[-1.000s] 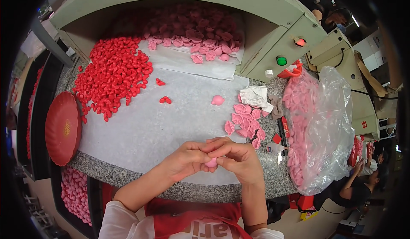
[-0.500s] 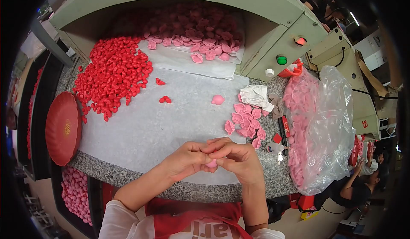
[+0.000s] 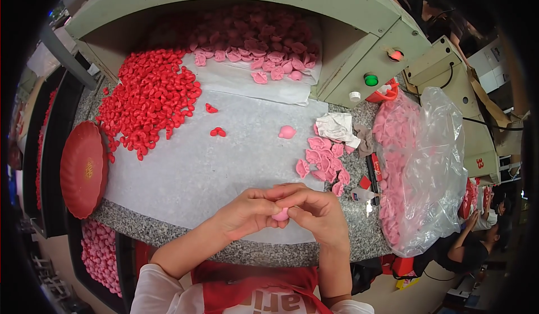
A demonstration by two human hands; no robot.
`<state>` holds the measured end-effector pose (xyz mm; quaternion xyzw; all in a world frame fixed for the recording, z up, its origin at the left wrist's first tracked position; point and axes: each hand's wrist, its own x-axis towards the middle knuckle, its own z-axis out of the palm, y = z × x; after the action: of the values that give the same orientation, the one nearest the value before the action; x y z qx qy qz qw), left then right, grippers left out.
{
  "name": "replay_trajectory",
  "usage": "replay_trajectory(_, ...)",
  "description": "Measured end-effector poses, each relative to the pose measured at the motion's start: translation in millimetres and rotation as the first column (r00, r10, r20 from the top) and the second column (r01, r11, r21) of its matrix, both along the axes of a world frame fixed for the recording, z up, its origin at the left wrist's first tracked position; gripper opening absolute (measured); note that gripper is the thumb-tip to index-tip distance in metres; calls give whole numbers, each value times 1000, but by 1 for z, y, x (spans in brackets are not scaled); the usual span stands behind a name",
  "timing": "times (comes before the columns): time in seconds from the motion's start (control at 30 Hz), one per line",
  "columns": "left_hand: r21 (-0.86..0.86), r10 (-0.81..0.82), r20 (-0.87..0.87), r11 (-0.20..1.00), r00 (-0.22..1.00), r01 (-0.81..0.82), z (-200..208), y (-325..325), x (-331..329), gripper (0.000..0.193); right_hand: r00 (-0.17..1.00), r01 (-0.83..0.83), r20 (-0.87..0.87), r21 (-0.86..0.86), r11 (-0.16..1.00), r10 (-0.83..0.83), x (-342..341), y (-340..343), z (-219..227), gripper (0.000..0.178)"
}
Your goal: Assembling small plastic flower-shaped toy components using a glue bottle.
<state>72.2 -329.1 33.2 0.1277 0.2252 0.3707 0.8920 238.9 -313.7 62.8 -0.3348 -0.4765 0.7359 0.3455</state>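
Near the front edge of the paper, my left hand [image 3: 251,208] and my right hand [image 3: 316,208] meet, both closed on a small rounded pink piece [image 3: 280,215]. Thumbs and fingertips pinch it from either side and hide most of it. Beyond my hands a single pink ball-like piece [image 3: 287,131] lies on the white paper sheet [image 3: 168,173]. To its right is a little heap of pink cupped pieces with frilled edges [image 3: 321,158]. Two red curved pieces, one of them this double-lobed piece [image 3: 218,131], rest farther left.
A large red heap [image 3: 149,95] covers the back left, beside a red fluted dish [image 3: 84,168]. More pink pieces [image 3: 269,56] fill the green cabinet [image 3: 359,61]. At right are a crumpled white cloth [image 3: 336,127], a small bottle [image 3: 364,195] and a clear plastic bag [image 3: 429,173].
My hands stay together on the pink piece; it has shifted very slightly up and to the right between my fingertips. Things on the table have not moved.
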Motion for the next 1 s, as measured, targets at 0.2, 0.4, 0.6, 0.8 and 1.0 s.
replay_trajectory(0.2,-1,21,9,1000,1000,-21,-5,-2,0,33,1000,-10,14,14,1000,9,-2,0,-2,23)
replay_trajectory(0.4,-14,52,5,999,999,-52,-4,-2,0,27,1000,-1,-14,0,1000,1,-4,-2,-2,24)
replay_trajectory(0.6,63,15,7,998,1000,-15,-12,-2,-2,29,999,34,-25,-36,999,-35,-4,-3,-6,29)
replay_trajectory(0.8,5,46,-13,999,999,-46,-2,0,-3,42,859,247,363,324,913,-361,8,52,-5,29)
replay_trajectory(1.0,-89,136,-7,987,991,-136,-4,4,0,49,-6,-116,573,814,570,-819,34,118,-53,13)
